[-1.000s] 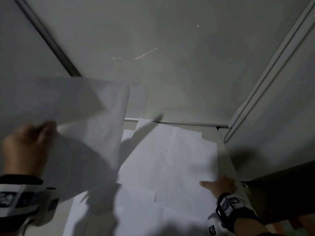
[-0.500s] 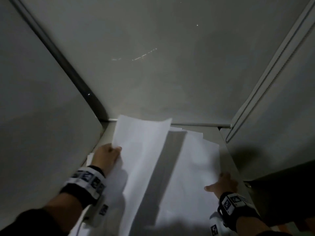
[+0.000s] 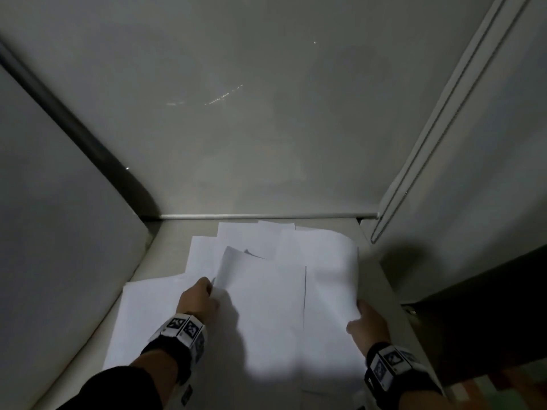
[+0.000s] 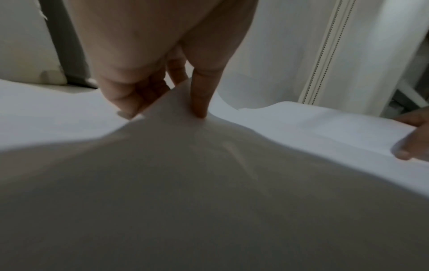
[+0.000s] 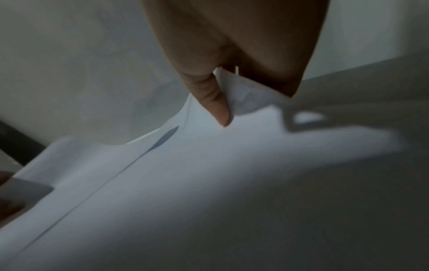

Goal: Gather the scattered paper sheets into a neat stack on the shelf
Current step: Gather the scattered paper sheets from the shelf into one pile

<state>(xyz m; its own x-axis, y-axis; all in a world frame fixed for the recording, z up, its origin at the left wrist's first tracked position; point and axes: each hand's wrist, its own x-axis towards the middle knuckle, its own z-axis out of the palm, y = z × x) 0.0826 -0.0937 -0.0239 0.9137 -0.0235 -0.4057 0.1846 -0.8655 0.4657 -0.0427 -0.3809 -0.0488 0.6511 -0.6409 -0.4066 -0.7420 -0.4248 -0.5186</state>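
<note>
Left hand [image 3: 199,300] and right hand [image 3: 368,324] pinch opposite edges of paper sheets [image 3: 266,306]

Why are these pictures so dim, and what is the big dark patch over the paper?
Head view: weak light, the left hand and its arm cast a shadow across the paper sheets, and the straight shelf walls look bowed. Left wrist view: the near half of the paper lies in shadow, soft with blur. Right wrist view: the right hand is blurred, its shadow on the paper.
</note>
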